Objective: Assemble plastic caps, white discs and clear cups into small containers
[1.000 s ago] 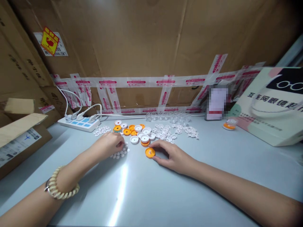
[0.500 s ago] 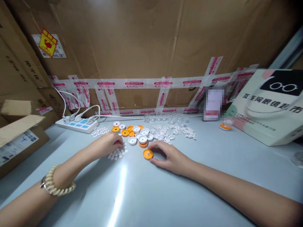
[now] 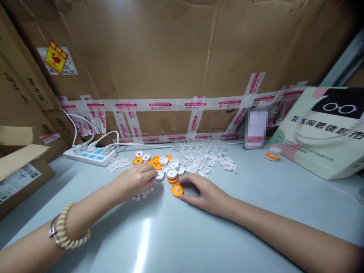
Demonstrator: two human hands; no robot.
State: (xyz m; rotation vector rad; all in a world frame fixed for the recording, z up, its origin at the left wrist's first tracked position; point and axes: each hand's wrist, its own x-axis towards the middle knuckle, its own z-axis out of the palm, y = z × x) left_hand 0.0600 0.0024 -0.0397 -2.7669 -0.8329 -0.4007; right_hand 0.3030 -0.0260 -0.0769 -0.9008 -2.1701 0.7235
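Holding an orange disc (image 3: 177, 190) w/ the right hand (image 3: 204, 193): thumb + forefinger pinch its rim, other fingers loosely curled. Disc lies flat on the table (image 3: 199, 239), just in front of the pile of white & orange caps (image 3: 167, 166), w/ a small pale nub in its middle.

Left hand (image 3: 136, 180) sits over a scatter of tiny white discs (image 3: 141, 196). Fingers are bunched tight, tips right by a white cap at the pile's edge. Can't tell if anything's actually between them.

Imo the step in hand is fetching a small part for the held disc. Next move would call for a fine pinch + lining up on that nub, w/ the right hand stopping the disc from sliding.

Containers: open cardboard box (image 3: 19, 170) far left, inside not visible. Printed paper bag (image 3: 327, 144) at right, contents hidden too. All the parts lie loose on the tabletop, no tray.
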